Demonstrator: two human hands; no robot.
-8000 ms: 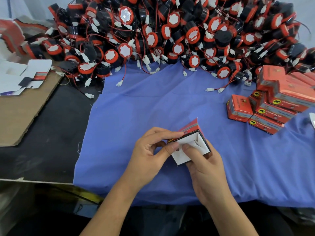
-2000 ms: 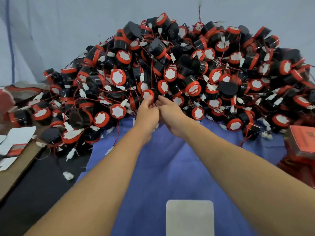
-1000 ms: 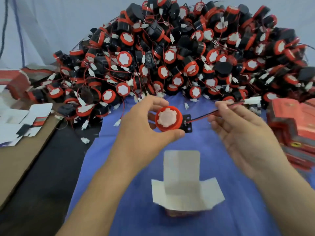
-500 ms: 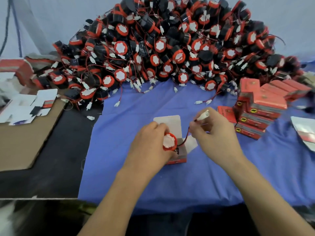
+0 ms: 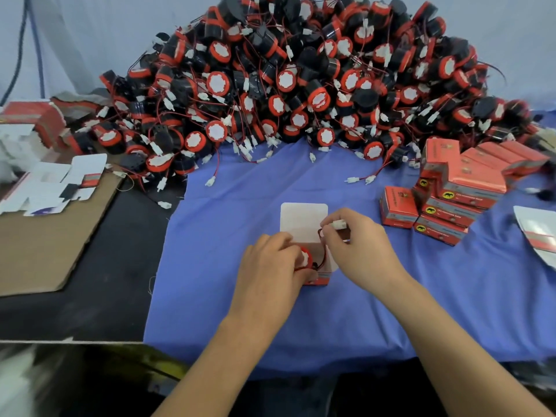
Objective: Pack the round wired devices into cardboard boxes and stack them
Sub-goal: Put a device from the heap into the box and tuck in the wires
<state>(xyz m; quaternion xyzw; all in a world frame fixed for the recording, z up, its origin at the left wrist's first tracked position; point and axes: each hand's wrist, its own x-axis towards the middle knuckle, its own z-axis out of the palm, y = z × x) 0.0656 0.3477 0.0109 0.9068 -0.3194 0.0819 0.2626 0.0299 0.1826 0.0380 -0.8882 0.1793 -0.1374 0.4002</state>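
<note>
Low in the middle of the frame, our left hand (image 5: 270, 266) curls round one round wired device (image 5: 305, 258) and presses it down into the mouth of an open cardboard box (image 5: 319, 279), which stands on the blue cloth (image 5: 301, 326). Our right hand (image 5: 361, 251), just right of it, pinches the white connector (image 5: 338, 224) at the end of the red wire (image 5: 322, 260), held above the box's raised white flap (image 5: 302, 218).

Half a second ago the device's pale face sat clear of the box. Now only a sliver of red rim shows past our fingers, and the connector has come in closer, so the wire loops short. We judge the device is nearly seated and the wire is next to be tucked in (the flaps stand open, so closing is not yet begun). A second ago we held it in the air over the empty box, with the wire stretched out to the right. Eight seconds ago we were folding that box.

Further up at the right, packed boxes (image 5: 451, 191) lie stacked. At the left edge, flat cartons (image 5: 54, 185) lie on brown cardboard (image 5: 45, 242). Across the top, the pile of devices (image 5: 301, 85) waits.
</note>
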